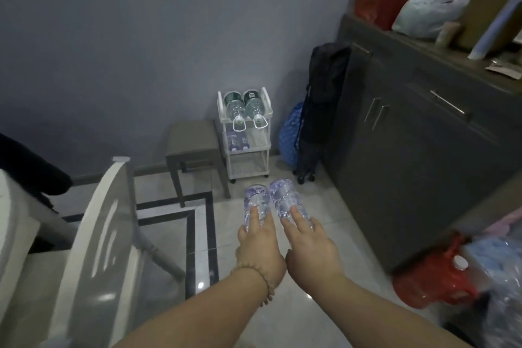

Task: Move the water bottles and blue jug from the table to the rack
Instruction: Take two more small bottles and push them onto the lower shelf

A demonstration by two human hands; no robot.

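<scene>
My left hand (258, 248) grips a clear water bottle (256, 200) held out in front of me, bottom end pointing away. Beside it, my right hand (309, 246) grips a second clear water bottle (284, 197) the same way. Both bottles hang over the tiled floor. Ahead against the wall stands a white tiered rack (265, 147). Two large green-labelled bottles (244, 106) lie side by side on its top tier. A pack of small bottles (237, 141) lies on the tier below. No blue jug is in view.
A grey stool (192, 144) stands left of the rack. A blue bag (289, 138) and a black bag (324, 99) lean right of it. Dark cabinets (409, 150) line the right side. A white chair back (113, 220) is near left. Red bags (435, 282) sit lower right.
</scene>
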